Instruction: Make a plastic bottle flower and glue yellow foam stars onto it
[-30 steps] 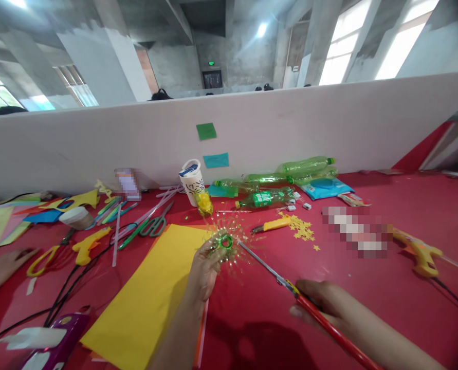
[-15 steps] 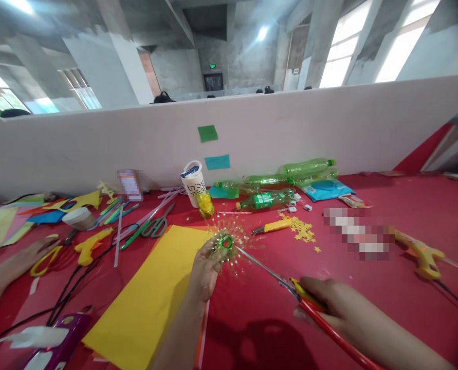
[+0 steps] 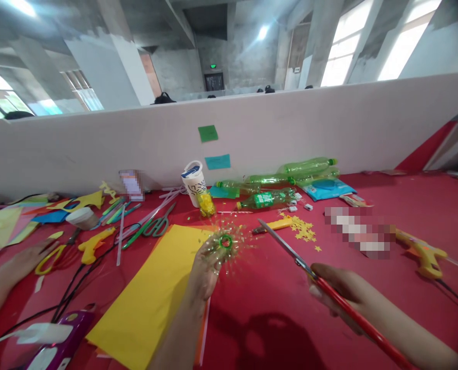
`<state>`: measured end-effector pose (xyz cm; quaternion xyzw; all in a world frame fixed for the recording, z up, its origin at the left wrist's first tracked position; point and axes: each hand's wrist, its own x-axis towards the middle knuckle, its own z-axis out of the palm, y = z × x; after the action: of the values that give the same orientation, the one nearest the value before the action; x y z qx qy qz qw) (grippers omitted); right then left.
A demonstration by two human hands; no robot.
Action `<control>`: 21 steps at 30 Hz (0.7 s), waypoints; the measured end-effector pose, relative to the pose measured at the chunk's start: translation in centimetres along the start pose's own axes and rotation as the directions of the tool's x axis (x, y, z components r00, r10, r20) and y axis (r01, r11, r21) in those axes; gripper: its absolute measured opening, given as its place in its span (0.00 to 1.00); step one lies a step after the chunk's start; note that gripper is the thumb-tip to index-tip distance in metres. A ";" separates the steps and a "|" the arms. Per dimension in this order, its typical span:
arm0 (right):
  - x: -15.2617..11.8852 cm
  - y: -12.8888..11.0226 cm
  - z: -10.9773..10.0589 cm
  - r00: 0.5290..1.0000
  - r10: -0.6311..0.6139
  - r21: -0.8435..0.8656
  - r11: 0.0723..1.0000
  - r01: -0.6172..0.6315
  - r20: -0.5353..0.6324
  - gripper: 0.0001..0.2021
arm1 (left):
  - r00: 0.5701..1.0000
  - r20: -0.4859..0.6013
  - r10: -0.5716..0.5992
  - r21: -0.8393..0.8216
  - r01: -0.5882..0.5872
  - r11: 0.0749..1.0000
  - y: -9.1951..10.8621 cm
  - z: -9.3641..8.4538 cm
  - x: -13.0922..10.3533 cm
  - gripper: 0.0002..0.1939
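Observation:
Held in my left hand (image 3: 206, 259) is a cut green plastic bottle top (image 3: 226, 241), its ring-shaped neck facing me and thin clear strips fanning out all round. My right hand (image 3: 339, 290) is closed round the handles of a pair of red-handled scissors (image 3: 285, 242). Their blades look together and point up and left, apart from the bottle top. Beyond the blades lies a yellow utility knife (image 3: 277, 225), beside a scatter of small yellow stars (image 3: 304, 229). Yellow paper sheets (image 3: 147, 293) lie under my left forearm.
Several green bottles (image 3: 267, 199) and a white cup (image 3: 194, 186) stand or lie along the partition (image 3: 97, 149). Yellow glue guns (image 3: 95, 245) lie on both sides, with cables at left. Another person's hand (image 3: 28, 262) rests at far left near yellow-handled scissors. A purple power strip (image 3: 69, 334) is at lower left.
The scissors have swung up and right, away from the bottle top, and their blades have come together. My left hand has stayed in place with the bottle top.

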<state>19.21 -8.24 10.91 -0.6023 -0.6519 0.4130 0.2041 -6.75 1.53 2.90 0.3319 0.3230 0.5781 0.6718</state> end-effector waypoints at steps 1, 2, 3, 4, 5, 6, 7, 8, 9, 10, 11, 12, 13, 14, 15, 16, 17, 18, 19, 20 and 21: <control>-0.1 -0.1 0.0 0.999 0.028 0.056 0.998 -0.030 0.021 0.17 | 1.000 0.011 0.011 -0.006 -0.011 1.000 0.0 0.0 0.0 0.22; -0.3 -0.2 0.0 0.997 0.059 0.108 0.992 -0.065 0.051 0.18 | 1.000 0.020 0.024 -0.011 -0.024 1.000 0.0 0.1 -0.1 0.22; -0.4 -0.3 0.1 0.993 0.089 0.149 0.984 -0.100 0.081 0.19 | 0.999 0.027 0.037 -0.014 -0.037 0.999 0.0 0.1 -0.1 0.22; -0.6 -0.3 0.3 0.988 0.111 0.177 0.976 -0.128 0.106 0.20 | 0.998 0.029 0.050 -0.016 -0.049 0.999 0.0 0.1 -0.1 0.23; -0.8 -0.3 0.5 0.986 0.121 0.192 0.971 -0.142 0.117 0.21 | 0.998 0.031 0.058 -0.018 -0.057 0.998 0.1 0.2 -0.2 0.23; -0.9 -0.3 0.7 0.986 0.121 0.196 0.970 -0.143 0.118 0.22 | 0.998 0.028 0.062 -0.018 -0.062 0.998 0.1 0.2 -0.2 0.23; -0.9 -0.3 0.9 0.987 0.114 0.192 0.972 -0.135 0.115 0.23 | 0.998 0.022 0.064 -0.017 -0.063 0.998 0.1 0.3 -0.2 0.23; -1.0 -0.4 1.0 0.988 0.104 0.184 0.975 -0.124 0.116 0.23 | 0.998 0.015 0.067 -0.016 -0.066 0.998 0.1 0.3 -0.2 0.23; -1.0 -0.6 1.0 0.988 0.094 0.174 0.978 -0.116 0.126 0.23 | 0.997 0.008 0.070 -0.016 -0.070 0.997 0.2 0.4 -0.2 0.23; -0.9 -0.8 1.0 0.985 0.088 0.167 0.979 -0.112 0.147 0.23 | 0.997 0.002 0.072 -0.015 -0.072 0.997 0.2 0.5 -0.2 0.24; -0.9 -1.0 0.9 0.981 0.085 0.164 0.980 -0.114 0.172 0.23 | 0.997 -0.003 0.074 -0.015 -0.074 0.997 0.3 0.5 -0.2 0.24; -0.9 -1.3 0.8 0.977 0.084 0.166 0.979 -0.117 0.193 0.23 | 0.997 -0.003 0.075 -0.018 -0.075 0.997 0.3 0.6 -0.2 0.24; -0.8 -1.5 0.7 0.975 0.084 0.173 0.977 -0.121 0.205 0.23 | 0.997 0.001 0.075 -0.024 -0.075 0.997 0.3 0.6 -0.2 0.24; -0.8 -1.6 0.7 0.975 0.085 0.187 0.974 -0.124 0.205 0.23 | 0.997 0.009 0.076 -0.031 -0.076 0.997 0.3 0.5 -0.2 0.24; -0.8 -1.6 0.7 0.976 0.087 0.208 0.970 -0.129 0.200 0.23 | 0.997 0.019 0.078 -0.039 -0.077 0.996 0.3 0.5 -0.2 0.24; -0.9 -1.5 0.7 0.976 0.092 0.234 0.962 -0.138 0.198 0.23 | 0.996 0.028 0.079 -0.045 -0.078 0.996 0.3 0.4 -0.1 0.24; -0.9 -1.3 0.9 0.975 0.100 0.265 0.952 -0.152 0.199 0.24 | 0.996 0.035 0.080 -0.049 -0.078 0.996 0.2 0.3 -0.1 0.23; -1.0 -1.0 1.1 0.973 0.112 0.300 0.939 -0.171 0.203 0.24 | 0.996 0.040 0.080 -0.052 -0.078 0.996 0.2 0.1 -0.1 0.23; -1.1 -0.7 1.4 0.968 0.126 0.336 0.921 -0.195 0.217 0.24 | 0.996 0.044 0.080 -0.056 -0.077 0.995 0.1 0.0 -0.1 0.23; -1.2 -0.3 1.8 0.961 0.138 0.369 0.902 -0.222 0.240 0.24 | 0.996 0.047 0.080 -0.059 -0.077 0.995 0.0 -0.1 -0.1 0.23; -1.3 0.0 2.1 0.953 0.149 0.395 0.884 -0.248 0.264 0.24 | 0.996 0.049 0.080 -0.063 -0.077 0.995 -0.1 -0.2 -0.1 0.23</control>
<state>17.85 -10.11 10.05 -0.5563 -0.4999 0.6294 0.2108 -6.88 1.41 2.74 0.3383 0.2746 0.6051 0.6663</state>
